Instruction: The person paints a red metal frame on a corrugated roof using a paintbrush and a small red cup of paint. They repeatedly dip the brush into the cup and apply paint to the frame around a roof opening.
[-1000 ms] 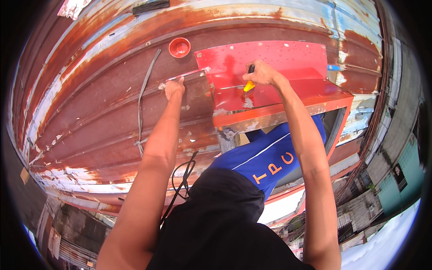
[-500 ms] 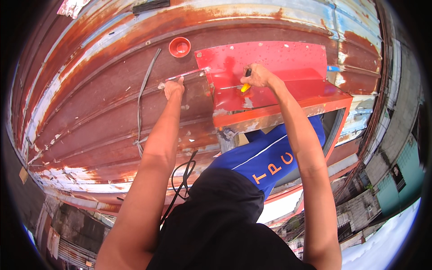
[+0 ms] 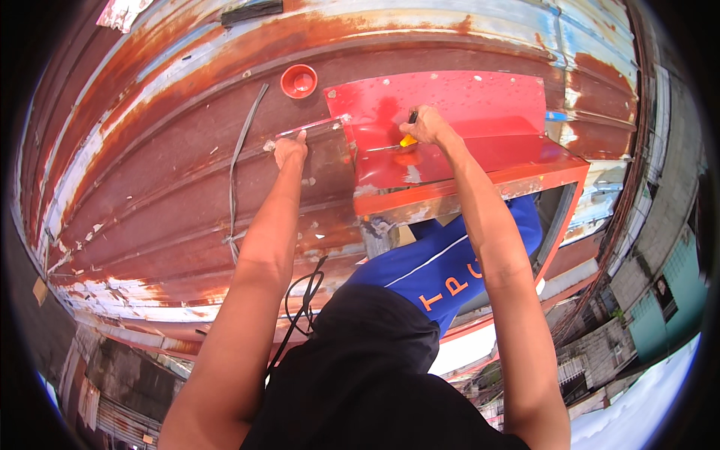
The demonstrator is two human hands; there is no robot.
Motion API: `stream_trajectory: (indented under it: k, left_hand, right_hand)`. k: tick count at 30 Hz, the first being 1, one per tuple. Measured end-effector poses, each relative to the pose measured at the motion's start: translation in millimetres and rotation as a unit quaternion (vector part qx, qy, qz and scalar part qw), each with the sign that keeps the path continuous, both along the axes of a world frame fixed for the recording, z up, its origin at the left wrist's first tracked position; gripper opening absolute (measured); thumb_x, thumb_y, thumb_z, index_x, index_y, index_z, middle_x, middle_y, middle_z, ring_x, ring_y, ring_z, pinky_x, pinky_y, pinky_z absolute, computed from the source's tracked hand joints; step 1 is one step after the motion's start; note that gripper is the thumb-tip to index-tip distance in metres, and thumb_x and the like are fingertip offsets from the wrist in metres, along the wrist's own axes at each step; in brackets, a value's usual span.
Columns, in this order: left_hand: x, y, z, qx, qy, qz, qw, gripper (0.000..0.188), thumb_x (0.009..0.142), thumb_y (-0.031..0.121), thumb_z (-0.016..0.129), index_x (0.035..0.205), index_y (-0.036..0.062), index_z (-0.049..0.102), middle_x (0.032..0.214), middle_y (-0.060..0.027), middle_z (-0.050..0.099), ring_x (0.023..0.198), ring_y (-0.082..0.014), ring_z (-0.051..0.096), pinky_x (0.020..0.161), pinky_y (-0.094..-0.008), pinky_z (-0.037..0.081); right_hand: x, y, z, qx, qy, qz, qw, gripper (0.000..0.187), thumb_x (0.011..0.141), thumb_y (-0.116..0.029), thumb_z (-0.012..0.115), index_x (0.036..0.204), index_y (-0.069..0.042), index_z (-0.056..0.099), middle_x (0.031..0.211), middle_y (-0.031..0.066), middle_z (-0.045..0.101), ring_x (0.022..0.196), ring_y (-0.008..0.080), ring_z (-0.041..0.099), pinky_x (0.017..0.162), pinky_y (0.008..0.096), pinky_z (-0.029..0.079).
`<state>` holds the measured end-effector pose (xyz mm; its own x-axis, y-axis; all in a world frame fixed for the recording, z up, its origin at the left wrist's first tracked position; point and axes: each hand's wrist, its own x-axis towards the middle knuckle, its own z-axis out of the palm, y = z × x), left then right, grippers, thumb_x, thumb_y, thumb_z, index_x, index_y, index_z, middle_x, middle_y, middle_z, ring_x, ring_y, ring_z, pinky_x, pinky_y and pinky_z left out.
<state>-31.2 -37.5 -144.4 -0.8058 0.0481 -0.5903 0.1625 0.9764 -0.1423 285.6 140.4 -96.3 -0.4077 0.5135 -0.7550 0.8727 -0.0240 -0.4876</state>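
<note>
1. Roof (image 3: 187, 165): one sheet-metal surface, ribbed and rust-streaked, spreading under everything at hand and running on widely to the left of the left hand.
2. Red panel (image 3: 472, 97): one sheet, bent into two faces; its left edge ends near the left hand, and its surface extends rightward past the right hand.
3. Orange-red frame (image 3: 480, 186): one front bar, bordering the panel's near edge, with the wearer's blue garment (image 3: 427, 274) below it.
4. Strap (image 3: 232, 195): one grey strip, lying lengthwise left of the left hand.
5. Hands, two. Left hand (image 3: 290, 150): at a raised roof seam, thumb up, placed as in the earlier frames; whether its fingers clamp the seam cannot be told. Right hand (image 3: 429, 126): closed around the tool's handle.
6. Bowl (image 3: 285, 81): one, red, round, beyond the left hand, well apart from the tool.
7. Tool (image 3: 407, 140): one, yellow and black, over the panel's left half; compared with one second ago, it lies farther from the front bar.
</note>
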Motion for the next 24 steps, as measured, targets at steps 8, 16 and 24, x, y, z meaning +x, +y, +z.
stream_trajectory:
  k: [8, 16, 24]
  left_hand:
    - [-1, 10, 15, -0.016, -0.004, 0.024, 1.0, 0.065, 0.079, 0.059, 0.088, 0.108, 0.0009, 0.081, 0.13, -0.0218, 0.072, 0.119, -0.0342, 0.071, 0.102, -0.0432, 0.055]
    - [-1, 0, 11, 0.005, -0.03, 0.036, 0.999, 0.065, 0.083, 0.057, 0.085, 0.117, 0.0028, 0.077, 0.126, -0.0211, 0.074, 0.119, -0.036, 0.071, 0.102, -0.0449, 0.056]
    - [3, -3, 4, 0.034, 0.014, 0.047, 0.998, 0.05, 0.08, 0.052, 0.09, 0.098, 0.0061, 0.082, 0.115, -0.02, 0.078, 0.11, -0.0353, 0.074, 0.099, -0.0437, 0.056]
  right_hand:
    - [-11, 2, 1, 0.012, -0.011, 0.032, 0.999, 0.04, 0.085, -0.034, 0.078, 0.107, 0.0, 0.077, 0.104, 0.0281, 0.075, 0.101, 0.041, 0.074, 0.086, 0.0475, 0.059]
    - [-27, 3, 3, 0.025, 0.013, 0.007, 1.0, 0.041, 0.082, -0.032, 0.078, 0.1, 0.004, 0.072, 0.089, 0.0287, 0.072, 0.09, 0.0433, 0.073, 0.079, 0.0485, 0.058]
    - [-18, 7, -3, 0.005, -0.011, -0.038, 0.999, 0.043, 0.082, -0.032, 0.081, 0.103, 0.004, 0.073, 0.091, 0.0265, 0.074, 0.09, 0.0383, 0.075, 0.079, 0.0472, 0.058]
